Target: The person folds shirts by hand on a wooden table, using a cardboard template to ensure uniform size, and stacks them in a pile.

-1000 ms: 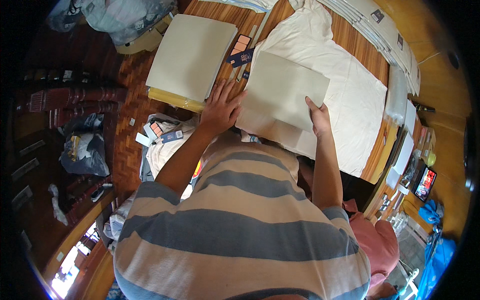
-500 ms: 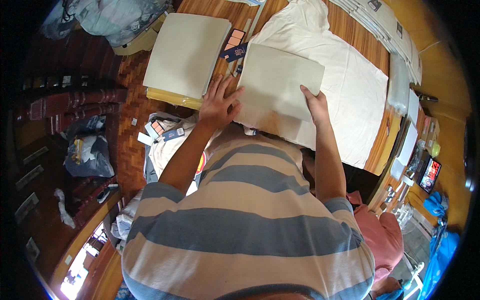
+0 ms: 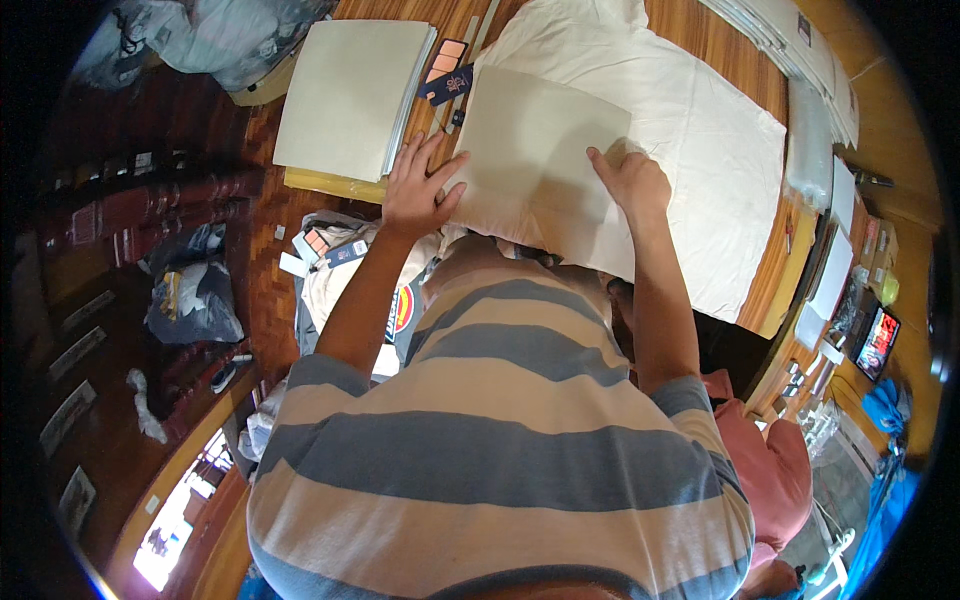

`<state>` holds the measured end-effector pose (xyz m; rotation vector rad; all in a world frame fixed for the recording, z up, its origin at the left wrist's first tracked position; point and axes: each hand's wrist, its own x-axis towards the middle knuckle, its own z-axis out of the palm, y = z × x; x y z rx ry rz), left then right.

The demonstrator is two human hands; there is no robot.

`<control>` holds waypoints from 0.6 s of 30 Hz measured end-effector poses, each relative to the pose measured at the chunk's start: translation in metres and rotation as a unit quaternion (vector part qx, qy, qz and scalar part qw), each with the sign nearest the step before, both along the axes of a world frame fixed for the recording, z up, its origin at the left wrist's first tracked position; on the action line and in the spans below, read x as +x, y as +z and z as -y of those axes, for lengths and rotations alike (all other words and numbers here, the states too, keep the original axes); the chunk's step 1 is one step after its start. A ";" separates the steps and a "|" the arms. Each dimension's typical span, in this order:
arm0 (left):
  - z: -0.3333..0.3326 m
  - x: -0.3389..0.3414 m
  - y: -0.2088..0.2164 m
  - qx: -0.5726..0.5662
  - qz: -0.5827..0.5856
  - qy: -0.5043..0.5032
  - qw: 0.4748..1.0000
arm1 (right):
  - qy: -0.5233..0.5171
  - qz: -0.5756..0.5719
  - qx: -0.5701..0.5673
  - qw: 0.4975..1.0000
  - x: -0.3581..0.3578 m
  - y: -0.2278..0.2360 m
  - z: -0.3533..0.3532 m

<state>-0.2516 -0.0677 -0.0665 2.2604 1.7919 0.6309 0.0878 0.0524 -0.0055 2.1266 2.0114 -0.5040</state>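
Observation:
A beige cardboard sheet (image 3: 545, 135) lies on a spread cream garment (image 3: 700, 150) on the table. My left hand (image 3: 420, 190) is beside the sheet's left edge, palm down with its fingers spread. At the opposite edge is my right hand (image 3: 635, 185), its thumb stretched apart over the sheet and its other fingers partly bent and partly hidden. Cloth shows along the sheet's near edge. Left of it are a dark blue hang tag (image 3: 446, 86) and a peach-coloured card with panels (image 3: 446, 60).
A stack of cardboard sheets (image 3: 350, 95) stands at the table's left. Clear plastic sleeves (image 3: 808, 150) and stacked pale packs (image 3: 770, 40) line the right side. Folded clothing with tags (image 3: 345, 265) lies below left. A person in a pink shirt (image 3: 760, 470) is at lower right.
My right hand has gone from pinching the sheet's right edge to lying over it with the thumb apart. My left hand stays spread near the left edge. The whole view has shifted slightly.

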 end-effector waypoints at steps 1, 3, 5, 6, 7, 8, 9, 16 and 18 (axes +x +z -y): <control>0.000 0.000 0.000 0.001 -0.002 -0.001 1.000 | 0.004 0.019 -0.020 1.000 -0.001 0.007 -0.002; -0.001 0.000 0.001 -0.005 -0.010 -0.002 1.000 | 0.003 0.043 -0.047 0.998 -0.004 0.019 -0.003; 0.000 0.001 0.003 0.003 -0.015 -0.003 1.000 | -0.003 0.049 -0.063 0.997 -0.004 0.021 -0.002; 0.000 0.002 0.005 0.013 -0.015 -0.003 1.000 | 0.027 0.013 -0.083 0.996 0.000 0.021 0.005; 0.002 0.003 0.007 0.024 -0.016 -0.003 1.000 | 0.058 -0.023 -0.102 0.993 0.008 0.025 0.021; 0.013 0.005 0.006 0.045 0.035 0.021 0.998 | 0.089 -0.061 -0.123 0.987 0.017 0.029 0.041; 0.029 0.011 0.005 0.067 0.088 0.041 0.993 | 0.082 -0.189 -0.170 0.964 0.029 0.032 0.071; 0.226 0.050 -0.135 -0.311 0.295 0.227 0.874 | -0.472 -0.503 -0.162 0.706 0.241 -0.090 0.298; 0.224 0.055 -0.168 -0.358 0.278 0.313 0.835 | -0.577 -0.532 -0.012 0.619 0.327 -0.129 0.324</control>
